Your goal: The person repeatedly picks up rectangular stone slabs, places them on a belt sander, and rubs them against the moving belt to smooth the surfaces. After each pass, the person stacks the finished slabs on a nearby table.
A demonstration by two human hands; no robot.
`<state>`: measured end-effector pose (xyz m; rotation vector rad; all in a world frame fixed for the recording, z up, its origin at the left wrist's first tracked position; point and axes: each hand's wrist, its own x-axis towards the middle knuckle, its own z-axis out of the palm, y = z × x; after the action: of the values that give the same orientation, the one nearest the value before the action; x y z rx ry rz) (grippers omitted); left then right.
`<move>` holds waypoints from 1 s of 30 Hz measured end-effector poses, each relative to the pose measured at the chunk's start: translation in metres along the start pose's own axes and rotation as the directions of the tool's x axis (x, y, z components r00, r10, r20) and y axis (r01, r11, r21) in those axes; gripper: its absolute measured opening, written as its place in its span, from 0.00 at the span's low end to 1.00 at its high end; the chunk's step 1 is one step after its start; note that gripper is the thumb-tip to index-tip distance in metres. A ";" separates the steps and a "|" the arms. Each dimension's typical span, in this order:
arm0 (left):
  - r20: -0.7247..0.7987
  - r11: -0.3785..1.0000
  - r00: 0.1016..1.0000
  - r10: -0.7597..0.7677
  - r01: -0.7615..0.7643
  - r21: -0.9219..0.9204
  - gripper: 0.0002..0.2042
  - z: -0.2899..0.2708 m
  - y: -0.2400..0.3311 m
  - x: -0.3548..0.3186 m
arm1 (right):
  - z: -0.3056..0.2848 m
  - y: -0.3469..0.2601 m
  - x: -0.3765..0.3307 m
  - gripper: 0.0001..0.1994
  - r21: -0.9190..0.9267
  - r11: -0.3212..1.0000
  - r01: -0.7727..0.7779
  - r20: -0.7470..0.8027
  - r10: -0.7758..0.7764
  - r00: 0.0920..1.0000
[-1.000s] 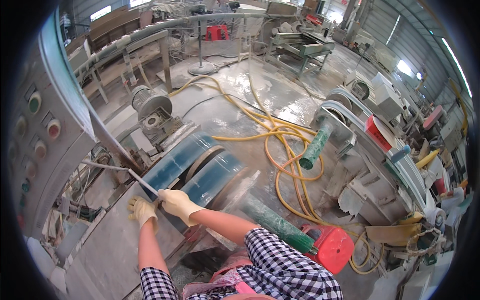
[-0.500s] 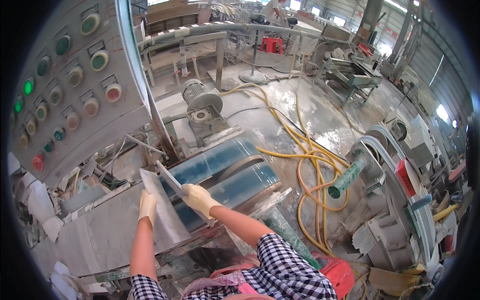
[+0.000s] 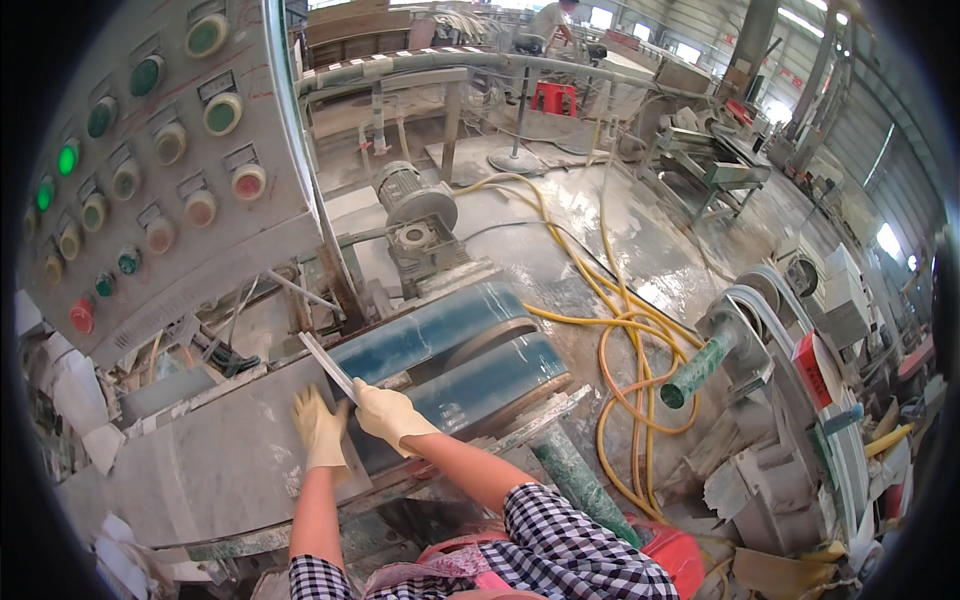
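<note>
Both hands wear pale cream rubber gloves. My left hand point(image 3: 320, 428) lies with fingers spread on the flat grey surface point(image 3: 200, 455) of the machine, near the start of two blue belts point(image 3: 450, 372). My right hand point(image 3: 392, 412) is closed on the near end of a thin pale tile point(image 3: 328, 362), which stands tilted on its narrow edge. That tile is seen almost edge-on, beside the left hand and over the left end of the belts. The right palm hides its lower end.
A control panel point(image 3: 180, 180) with several buttons rises at the left. An electric motor point(image 3: 415, 205) sits beyond the belts. Yellow hoses point(image 3: 635, 370) coil on the wet floor. At the right, a green-coated roller point(image 3: 697, 370) juts toward me. Another person point(image 3: 552, 22) stands far back.
My left hand has let go of a tilted tile's upper edge and now rests flat, fingers spread, on the grey surface. The right hand still grips its tile, shifted slightly left and nearer.
</note>
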<state>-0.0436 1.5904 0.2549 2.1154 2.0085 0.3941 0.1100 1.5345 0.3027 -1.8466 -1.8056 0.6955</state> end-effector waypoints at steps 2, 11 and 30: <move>0.096 0.969 0.993 -0.074 0.048 0.242 0.47 0.006 0.004 -0.003 | 0.002 0.002 0.002 0.16 -0.013 1.000 -0.025 0.032 0.025 0.999; 0.277 0.937 0.914 -0.296 0.223 0.267 0.56 -0.019 0.030 0.013 | 0.010 0.017 0.003 0.14 0.019 1.000 0.005 -0.033 -0.005 0.999; 0.180 0.430 0.974 -0.139 0.223 -0.875 0.12 -0.029 -0.019 -0.009 | 0.010 0.007 0.027 0.18 0.023 0.975 0.219 0.048 -0.220 0.974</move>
<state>-0.0716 1.5813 0.2751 1.1731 1.3950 1.0359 0.1090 1.5609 0.2895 -1.5989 -1.9917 0.6774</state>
